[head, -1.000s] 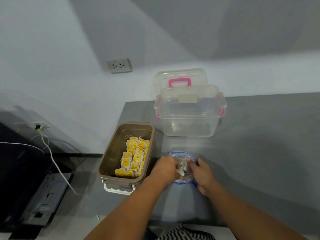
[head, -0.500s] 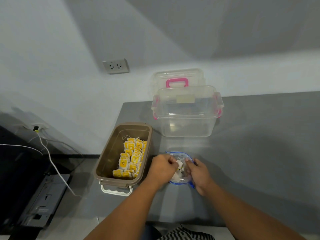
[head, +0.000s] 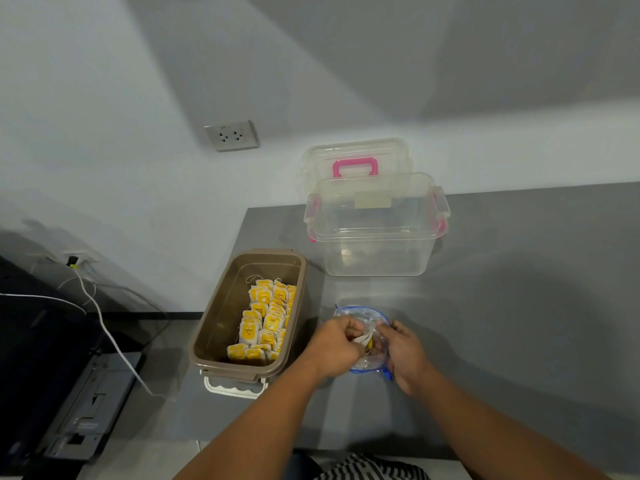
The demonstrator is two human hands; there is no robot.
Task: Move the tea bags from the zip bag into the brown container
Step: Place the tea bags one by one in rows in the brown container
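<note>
Clear blue-sealed zip bag [head: 363,317] lies beside the brown plastic container [head: 214,323]; left hand [head: 334,344] pinches white paper tea bags [head: 362,340] at its mouth, right hand [head: 407,356] grips its rim. They look light, soft and tearable, so are best pinched by their bodies.

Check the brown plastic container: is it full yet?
Not full. The brown rectangular plastic container holds yellow-tagged tea bags along its right side only; its left half shows bare floor.

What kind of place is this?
Probably a home or small office room: grey table against a white wall, socket, plus brown container and clear box.
</note>
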